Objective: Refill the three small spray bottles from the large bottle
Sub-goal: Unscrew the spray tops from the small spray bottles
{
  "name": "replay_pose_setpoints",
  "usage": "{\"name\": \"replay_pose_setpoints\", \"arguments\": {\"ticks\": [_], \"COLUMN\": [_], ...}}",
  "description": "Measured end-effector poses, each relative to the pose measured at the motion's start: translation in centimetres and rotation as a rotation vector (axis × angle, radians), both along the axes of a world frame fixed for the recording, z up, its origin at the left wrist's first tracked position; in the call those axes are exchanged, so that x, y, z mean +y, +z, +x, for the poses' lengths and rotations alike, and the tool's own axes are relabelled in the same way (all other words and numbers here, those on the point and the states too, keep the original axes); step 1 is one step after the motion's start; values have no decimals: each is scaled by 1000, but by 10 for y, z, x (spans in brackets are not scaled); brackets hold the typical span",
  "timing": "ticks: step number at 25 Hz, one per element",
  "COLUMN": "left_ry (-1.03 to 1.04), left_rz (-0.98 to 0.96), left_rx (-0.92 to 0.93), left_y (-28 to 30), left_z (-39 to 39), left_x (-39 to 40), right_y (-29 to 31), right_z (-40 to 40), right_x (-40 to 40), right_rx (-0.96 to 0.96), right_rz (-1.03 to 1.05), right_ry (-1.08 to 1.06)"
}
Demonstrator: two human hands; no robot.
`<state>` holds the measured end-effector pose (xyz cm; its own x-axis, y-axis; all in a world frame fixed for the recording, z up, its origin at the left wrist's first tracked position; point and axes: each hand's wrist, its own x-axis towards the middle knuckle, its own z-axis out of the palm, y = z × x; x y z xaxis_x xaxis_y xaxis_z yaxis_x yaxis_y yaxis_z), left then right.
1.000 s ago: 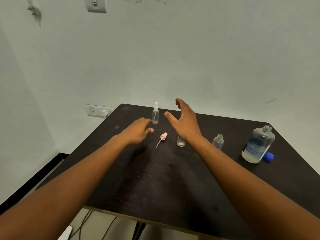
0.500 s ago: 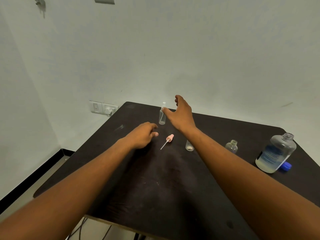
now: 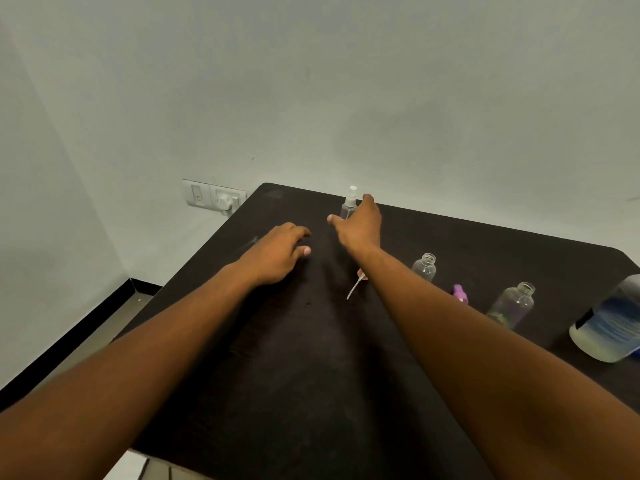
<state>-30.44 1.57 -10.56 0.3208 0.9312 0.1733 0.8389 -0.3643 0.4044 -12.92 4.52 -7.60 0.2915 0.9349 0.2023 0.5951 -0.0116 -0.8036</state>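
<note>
Right hand (image 3: 358,225) reaches to capped spray bottle (image 3: 349,205) at far side of dark table (image 3: 311,375); thumb and fingers spread on both sides of bottle, not clearly closed, contact cannot tell. Left hand (image 3: 277,254) palm down over table, fingers loosely curled, holds nothing. Pink sprayer head (image 3: 356,285) with tube lies near right forearm. Two open small bottles (image 3: 425,267) (image 3: 514,304) stand to right, purple cap (image 3: 460,292) between them. Large bottle (image 3: 609,327) at right edge, liquid in bottom
</note>
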Motion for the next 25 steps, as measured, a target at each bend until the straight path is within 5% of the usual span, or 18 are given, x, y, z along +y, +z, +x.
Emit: {"name": "replay_pose_setpoints", "arguments": {"ticks": [12,25], "left_ry": [-7,-13], "left_rz": [20,182], "left_rx": [3,-8], "left_y": [5,94], "left_z": [-9,27], "left_x": [7,-60], "right_y": [-8,36], "right_z": [0,24], "right_x": [7,-103], "right_rx": [56,127], "right_rz": [-5,157], "right_ry": [21,211]}}
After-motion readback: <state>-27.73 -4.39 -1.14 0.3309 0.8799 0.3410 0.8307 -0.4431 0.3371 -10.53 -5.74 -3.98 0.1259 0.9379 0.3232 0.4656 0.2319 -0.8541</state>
